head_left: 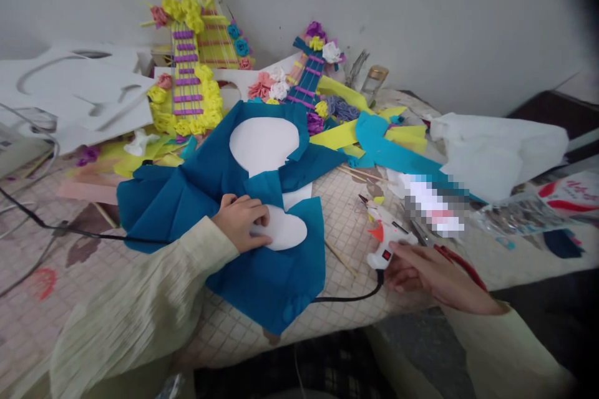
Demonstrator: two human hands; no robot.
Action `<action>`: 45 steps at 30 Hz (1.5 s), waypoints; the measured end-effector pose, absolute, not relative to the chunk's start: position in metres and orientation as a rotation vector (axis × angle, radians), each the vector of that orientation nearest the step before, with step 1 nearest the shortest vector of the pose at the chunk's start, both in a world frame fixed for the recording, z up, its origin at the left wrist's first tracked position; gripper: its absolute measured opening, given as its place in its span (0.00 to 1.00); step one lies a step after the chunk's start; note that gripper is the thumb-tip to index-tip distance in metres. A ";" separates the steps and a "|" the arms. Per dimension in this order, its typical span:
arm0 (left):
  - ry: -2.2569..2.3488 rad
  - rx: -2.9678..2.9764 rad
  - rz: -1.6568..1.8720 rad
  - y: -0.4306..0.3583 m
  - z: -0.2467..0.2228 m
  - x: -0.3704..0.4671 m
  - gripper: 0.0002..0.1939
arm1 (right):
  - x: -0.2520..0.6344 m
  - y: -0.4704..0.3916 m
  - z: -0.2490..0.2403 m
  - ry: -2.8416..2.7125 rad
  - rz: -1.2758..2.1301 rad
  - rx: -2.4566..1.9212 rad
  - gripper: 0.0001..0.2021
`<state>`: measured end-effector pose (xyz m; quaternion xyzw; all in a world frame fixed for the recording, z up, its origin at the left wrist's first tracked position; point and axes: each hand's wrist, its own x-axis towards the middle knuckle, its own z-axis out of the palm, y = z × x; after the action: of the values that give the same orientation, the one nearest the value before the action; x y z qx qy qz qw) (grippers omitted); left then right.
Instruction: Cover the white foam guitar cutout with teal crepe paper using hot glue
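Observation:
Dark blue paper (276, 287) lies spread over the patterned tablecloth, with a white rounded cutout (264, 140) on its upper part and a smaller white oval piece (287, 230) lower down. My left hand (242, 222) rests on the left end of the oval, fingers bent and slightly apart, pressing it onto the blue paper. At the right, my right hand (416, 271) touches the handle of a white glue gun (387, 243) with an orange part near its nozzle. Its fingers are partly curled, and the gun's black cord runs left under the blue paper.
Paper-flower guitar shapes, one yellow (187, 81) and one blue (306, 78), stand at the back by a glass jar (375, 81). White cut sheets (70, 93) lie left; a white bag (505, 149), plastic packaging (519, 212) and red-handled scissors (461, 265) lie right.

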<state>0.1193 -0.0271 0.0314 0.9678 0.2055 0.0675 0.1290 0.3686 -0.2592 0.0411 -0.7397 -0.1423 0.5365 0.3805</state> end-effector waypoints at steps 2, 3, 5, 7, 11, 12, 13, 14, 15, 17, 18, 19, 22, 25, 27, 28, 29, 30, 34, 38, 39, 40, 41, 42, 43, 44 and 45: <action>0.588 2.819 0.205 -0.027 0.030 0.119 0.13 | 0.365 -0.261 0.039 -0.512 1.325 -1.995 0.17; 0.587 2.818 0.201 -0.027 0.030 0.119 0.13 | 0.363 -0.261 0.038 -0.578 1.280 -2.033 0.18; 0.592 2.812 0.184 -0.027 0.030 0.119 0.13 | 0.358 -0.259 0.035 -0.688 1.179 -2.091 0.18; 0.602 2.802 0.164 -0.027 0.030 0.119 0.14 | 0.355 -0.256 0.035 -0.808 1.054 -2.172 0.19; 0.602 2.799 0.154 -0.027 0.031 0.120 0.13 | 0.348 -0.244 0.049 -1.082 0.680 -2.388 0.20; 0.599 2.803 0.160 -0.027 0.031 0.120 0.13 | 0.345 -0.238 0.053 -1.112 0.595 -2.383 0.19; 0.593 2.807 0.165 -0.027 0.031 0.120 0.13 | 0.342 -0.230 0.056 -1.125 0.543 -2.342 0.17; 0.587 2.809 0.171 -0.027 0.031 0.120 0.13 | 0.338 -0.221 0.057 -1.134 0.523 -2.286 0.15; 0.582 2.808 0.178 -0.027 0.031 0.120 0.13 | 0.334 -0.211 0.057 -1.139 0.517 -2.228 0.15; 0.577 2.804 0.192 -0.027 0.030 0.120 0.13 | 0.328 -0.193 0.055 -1.171 0.537 -2.143 0.16; 0.578 2.804 0.202 -0.026 0.029 0.119 0.13 | 0.328 -0.186 0.054 -1.194 0.543 -2.121 0.17; 0.580 2.804 0.212 -0.026 0.029 0.119 0.13 | 0.329 -0.182 0.053 -1.217 0.548 -2.114 0.18; 0.585 2.805 0.240 -0.026 0.027 0.118 0.12 | 0.343 -0.187 0.058 -1.247 0.470 -2.183 0.15; 0.594 2.811 0.237 -0.026 0.026 0.118 0.12 | 0.354 -0.211 0.065 -1.232 0.366 -2.474 0.17; 0.601 2.806 0.215 -0.027 0.027 0.118 0.12 | 0.353 -0.226 0.063 -1.219 0.467 -2.642 0.24; 0.603 2.799 0.206 -0.027 0.027 0.118 0.12 | 0.350 -0.231 0.060 -1.221 0.521 -2.681 0.26; 0.602 2.794 0.204 -0.027 0.027 0.118 0.12 | 0.346 -0.235 0.055 -1.227 0.525 -2.698 0.26; 0.600 2.791 0.208 -0.027 0.028 0.118 0.12 | 0.342 -0.237 0.050 -1.214 0.504 -2.707 0.27; 0.588 2.801 0.212 -0.026 0.028 0.118 0.12 | 0.333 -0.236 0.033 -0.931 0.555 -2.649 0.25; 0.606 2.797 0.178 -0.027 0.028 0.118 0.12 | 0.338 -0.243 0.025 -0.628 0.441 -2.508 0.20; 0.611 2.795 0.175 -0.027 0.028 0.118 0.12 | 0.340 -0.246 0.023 -0.577 0.369 -2.460 0.18; 0.613 2.794 0.172 -0.027 0.028 0.118 0.12 | 0.341 -0.250 0.021 -0.536 0.313 -2.411 0.18; 0.616 2.792 0.168 -0.027 0.029 0.118 0.12 | 0.343 -0.252 0.019 -0.503 0.275 -2.363 0.18; 0.620 2.790 0.163 -0.027 0.029 0.118 0.13 | 0.344 -0.254 0.018 -0.482 0.244 -2.326 0.18; 0.623 2.788 0.156 -0.027 0.029 0.118 0.13 | 0.344 -0.256 0.018 -0.483 0.219 -2.310 0.19; 0.627 2.782 0.147 -0.027 0.030 0.118 0.13 | 0.344 -0.256 0.019 -0.510 0.207 -2.312 0.20; 0.631 2.777 0.137 -0.027 0.030 0.118 0.13 | 0.342 -0.255 0.020 -0.560 0.205 -2.326 0.21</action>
<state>0.1185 -0.0266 0.0300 0.9637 0.2190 0.0475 0.1450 0.3420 -0.2546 0.0200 -0.9031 -0.2172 0.0798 0.3616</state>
